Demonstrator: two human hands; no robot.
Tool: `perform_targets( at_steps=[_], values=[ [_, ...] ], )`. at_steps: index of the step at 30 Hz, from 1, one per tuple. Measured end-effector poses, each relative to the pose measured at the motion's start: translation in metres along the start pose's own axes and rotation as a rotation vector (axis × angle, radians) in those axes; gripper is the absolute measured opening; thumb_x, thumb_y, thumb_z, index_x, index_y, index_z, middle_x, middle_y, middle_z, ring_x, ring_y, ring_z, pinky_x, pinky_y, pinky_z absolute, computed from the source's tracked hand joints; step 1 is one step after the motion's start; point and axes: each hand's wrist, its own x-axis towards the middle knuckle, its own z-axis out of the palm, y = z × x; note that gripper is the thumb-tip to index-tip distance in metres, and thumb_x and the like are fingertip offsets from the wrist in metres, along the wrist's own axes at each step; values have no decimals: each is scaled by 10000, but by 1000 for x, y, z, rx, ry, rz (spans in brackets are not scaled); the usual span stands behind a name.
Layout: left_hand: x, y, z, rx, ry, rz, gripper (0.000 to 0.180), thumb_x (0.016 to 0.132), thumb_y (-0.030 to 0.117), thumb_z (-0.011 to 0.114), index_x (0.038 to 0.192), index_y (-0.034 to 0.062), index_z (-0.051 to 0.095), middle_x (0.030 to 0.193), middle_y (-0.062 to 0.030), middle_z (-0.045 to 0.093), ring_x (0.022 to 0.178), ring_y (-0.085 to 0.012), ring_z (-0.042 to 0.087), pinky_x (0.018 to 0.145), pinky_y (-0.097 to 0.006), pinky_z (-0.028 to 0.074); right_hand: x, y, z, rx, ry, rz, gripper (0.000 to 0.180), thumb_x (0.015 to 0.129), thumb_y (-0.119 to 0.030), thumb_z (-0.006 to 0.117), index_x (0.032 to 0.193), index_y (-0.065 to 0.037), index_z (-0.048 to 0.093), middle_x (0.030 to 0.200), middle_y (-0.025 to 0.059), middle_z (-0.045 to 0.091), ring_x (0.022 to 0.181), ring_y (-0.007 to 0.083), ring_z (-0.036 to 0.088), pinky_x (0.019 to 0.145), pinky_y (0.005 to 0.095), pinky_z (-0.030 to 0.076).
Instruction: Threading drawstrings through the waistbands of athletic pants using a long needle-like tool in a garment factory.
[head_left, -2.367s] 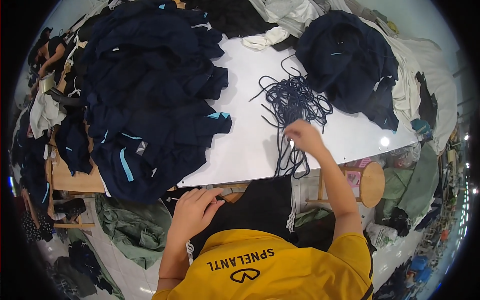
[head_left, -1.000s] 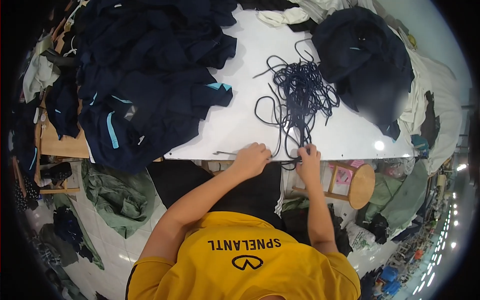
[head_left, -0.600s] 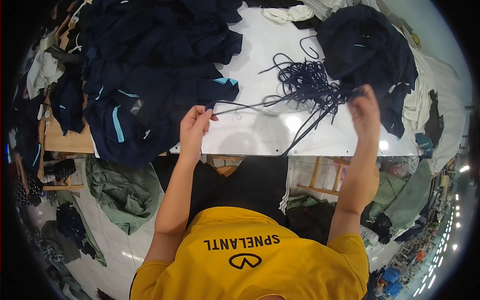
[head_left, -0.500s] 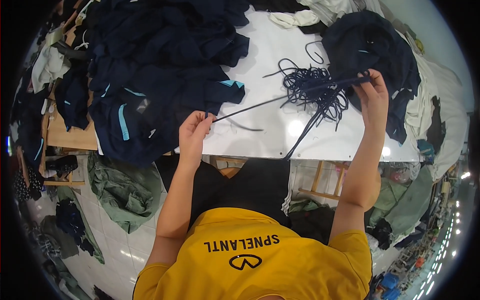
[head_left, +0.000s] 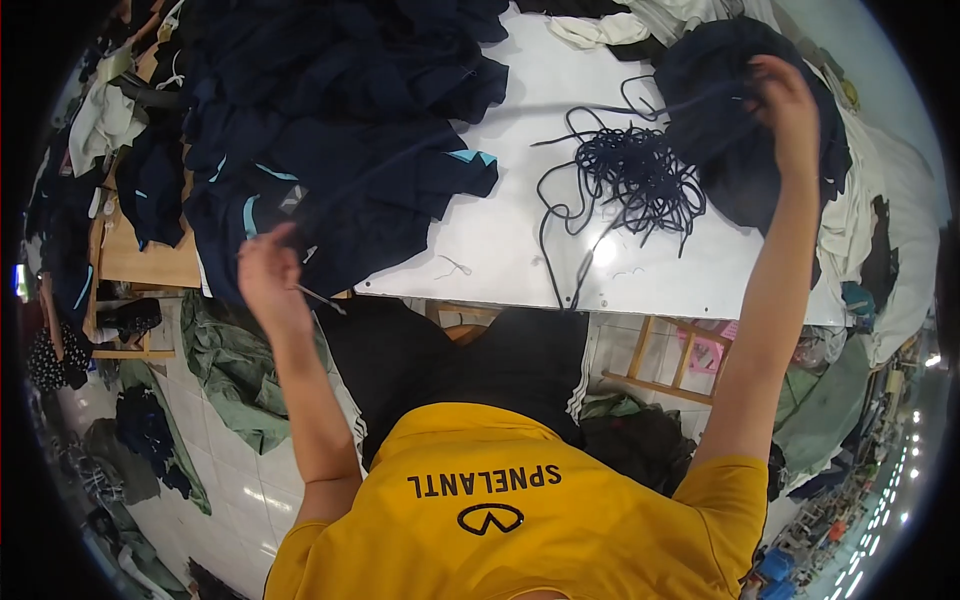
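Observation:
My left hand point(head_left: 270, 280), its fingers closed, is over the near edge of the navy garments point(head_left: 350, 190). A thin cord end point(head_left: 320, 298) sticks out beside it. My right hand point(head_left: 785, 110) is raised at the far right over a round navy bundle of cloth point(head_left: 725, 150), its fingers pinched on a dark cord. Motion blurs this cord, which runs as a faint line toward the left hand. Between the hands, a tangled heap of navy cord point(head_left: 640, 175) lies on the white table point(head_left: 480, 240), with loops hanging to the front edge.
White cloth point(head_left: 600, 35) lies at the back of the table and more is heaped along the right. Green cloth point(head_left: 235, 370) is on the floor at the left. A wooden stool point(head_left: 660, 360) stands below the table. Small thread scraps point(head_left: 455, 267) lie near the front edge.
My hands have moved farther apart, the left toward the left and nearer, the right up and away. The cord between them has been drawn off the top of the heap.

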Motion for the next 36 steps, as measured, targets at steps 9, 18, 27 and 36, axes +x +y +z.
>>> perform_targets(
  at_steps=[9,18,27,36],
  values=[
    [-45,-46,23,-91,-161,-290,108,939,166,525,861,120,467,884,-132,674,541,-39,474,420,-156,247,-210,66,115,-816,-649,417,612,645,-576,749,969,-70,629,835,113,655,845,295,638,722,389,504],
    [-9,-14,17,-205,-103,-254,78,926,184,540,909,135,482,871,-116,655,538,-77,451,449,-192,277,-271,94,159,-258,-596,443,246,824,-179,667,1009,-36,591,803,107,621,645,250,643,612,322,532],
    [-20,-12,-8,-257,-102,-221,96,950,189,501,875,130,489,635,45,344,553,-46,302,501,-189,251,-103,-42,1,0,284,-196,352,895,-83,606,1211,-10,470,977,122,622,871,161,634,813,264,503],
    [-36,-3,2,-147,-76,-155,98,937,135,503,847,120,468,617,39,370,530,-40,316,479,-193,225,-12,-38,33,-769,-8,-616,363,824,-66,539,1185,-96,558,1076,149,614,955,299,611,843,355,478]
  ],
)
